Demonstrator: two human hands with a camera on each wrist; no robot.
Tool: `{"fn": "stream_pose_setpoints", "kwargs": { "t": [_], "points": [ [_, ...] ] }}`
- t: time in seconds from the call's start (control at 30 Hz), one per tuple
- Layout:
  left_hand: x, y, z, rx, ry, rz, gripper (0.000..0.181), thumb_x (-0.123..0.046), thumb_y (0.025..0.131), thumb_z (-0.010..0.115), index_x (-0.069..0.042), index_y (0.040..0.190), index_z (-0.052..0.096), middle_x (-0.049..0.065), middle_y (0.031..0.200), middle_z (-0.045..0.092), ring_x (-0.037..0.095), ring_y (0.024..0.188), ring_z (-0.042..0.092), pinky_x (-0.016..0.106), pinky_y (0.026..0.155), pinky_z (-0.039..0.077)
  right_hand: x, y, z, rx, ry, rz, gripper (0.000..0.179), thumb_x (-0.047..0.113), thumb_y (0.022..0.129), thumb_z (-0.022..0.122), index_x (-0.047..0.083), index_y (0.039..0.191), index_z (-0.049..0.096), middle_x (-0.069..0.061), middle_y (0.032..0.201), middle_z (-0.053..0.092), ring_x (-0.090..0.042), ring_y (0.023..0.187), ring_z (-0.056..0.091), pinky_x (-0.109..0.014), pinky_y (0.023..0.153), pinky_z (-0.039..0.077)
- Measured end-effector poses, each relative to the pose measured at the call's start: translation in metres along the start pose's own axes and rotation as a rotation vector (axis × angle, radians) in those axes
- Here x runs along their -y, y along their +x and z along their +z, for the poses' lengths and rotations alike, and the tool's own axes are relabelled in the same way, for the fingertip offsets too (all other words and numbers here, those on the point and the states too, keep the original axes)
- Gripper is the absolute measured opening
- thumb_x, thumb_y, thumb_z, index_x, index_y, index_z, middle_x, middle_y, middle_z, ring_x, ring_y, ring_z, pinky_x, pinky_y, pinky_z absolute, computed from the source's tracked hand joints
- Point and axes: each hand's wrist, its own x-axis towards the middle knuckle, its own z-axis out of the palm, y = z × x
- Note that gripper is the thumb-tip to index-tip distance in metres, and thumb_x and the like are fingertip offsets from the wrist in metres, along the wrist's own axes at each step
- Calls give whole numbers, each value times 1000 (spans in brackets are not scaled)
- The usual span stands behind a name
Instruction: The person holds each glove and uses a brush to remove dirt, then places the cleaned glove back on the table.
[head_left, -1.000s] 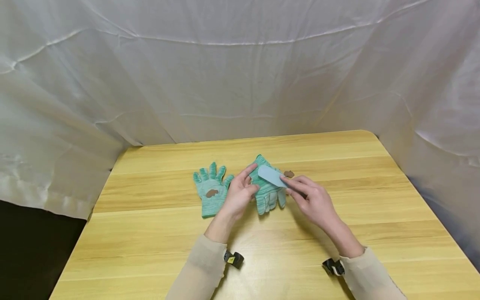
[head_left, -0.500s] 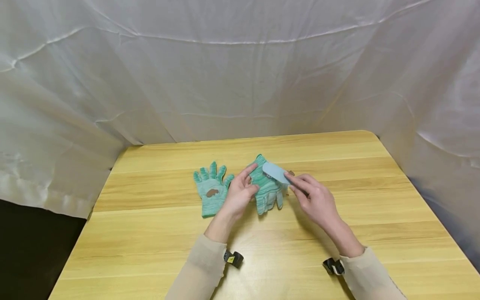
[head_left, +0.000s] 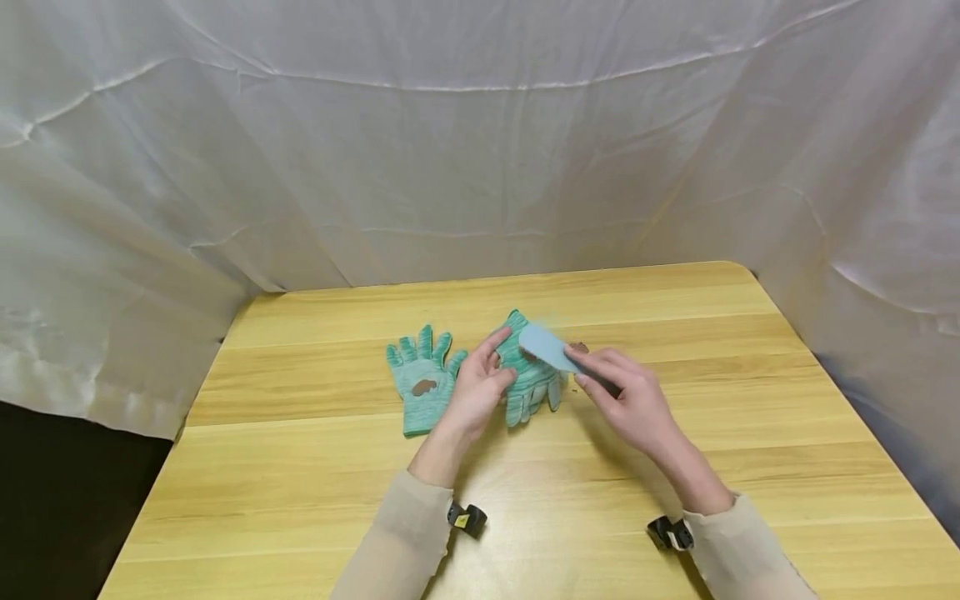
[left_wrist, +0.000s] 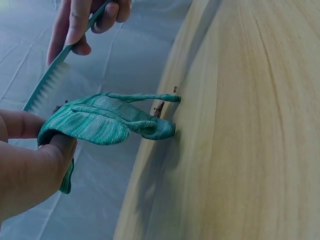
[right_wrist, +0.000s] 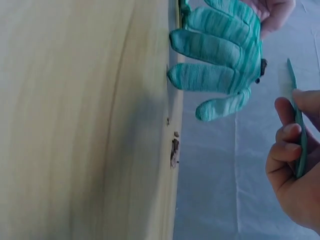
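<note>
Left hand (head_left: 480, 387) has the glove (head_left: 525, 379) pinched between thumb and fingers, held up over the tabletop (head_left: 300, 483) with its fingers drooping toward the wood. Right hand (head_left: 628, 400) is clamped round the brush (head_left: 543, 346).

Progress check: I'd call it partway through a cleanup, tbh. A brown lump (right_wrist: 174, 152) and a few crumbs are on the wood just beside the glove, so my guess is some muck is off. Dark bits (right_wrist: 263, 67) cling to the back of it though, so that one's not done. The other glove (head_left: 427, 412) lies flat to my left with a brown patch (head_left: 423, 387) on its palm, so it looks untouched.

Pose-wise, both forearms angle inward, brush tipped bristles-down right by the glove. Can't tell if they're touching.
</note>
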Motion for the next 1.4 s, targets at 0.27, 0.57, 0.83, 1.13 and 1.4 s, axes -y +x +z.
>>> {"fn": "stream_pose_setpoints", "kwargs": {
  "t": [0.27,0.57,0.83,1.13,1.4],
  "points": [
    [-1,0,1,23,-37,3,71,13,98,49,-12,162,35,17,173,12,29,153,28,16,54,37,2,-2,8,64,-2,-63,43,-8,88,76,7,128,74,-3,102,74,-5,66,50,-18,56,44],
    [-3,-1,1,32,-24,6,71,11,98,50,-14,163,34,10,174,6,34,159,5,19,74,46,2,-2,7,36,-84,-6,45,-5,89,77,10,131,73,-4,104,75,-9,71,56,-24,60,49],
    [-3,-2,2,40,-22,14,72,11,96,51,-12,162,35,5,174,10,34,159,6,40,124,27,-3,-3,6,-13,-112,38,46,-5,89,77,11,132,73,-8,108,75,-10,70,57,-24,58,49],
    [-4,-2,2,49,-24,27,71,12,97,51,-10,162,35,9,174,8,37,159,5,47,126,16,-6,-3,6,-38,-129,62,45,-5,87,78,9,130,73,-10,108,75,-6,63,52,-22,53,46],
    [-3,-2,2,34,-15,9,72,11,96,52,-11,162,35,11,174,7,36,159,6,32,115,41,-6,-4,6,-42,-121,59,45,-5,87,78,10,130,73,-10,108,75,-6,64,52,-22,53,46]
  ]
}}
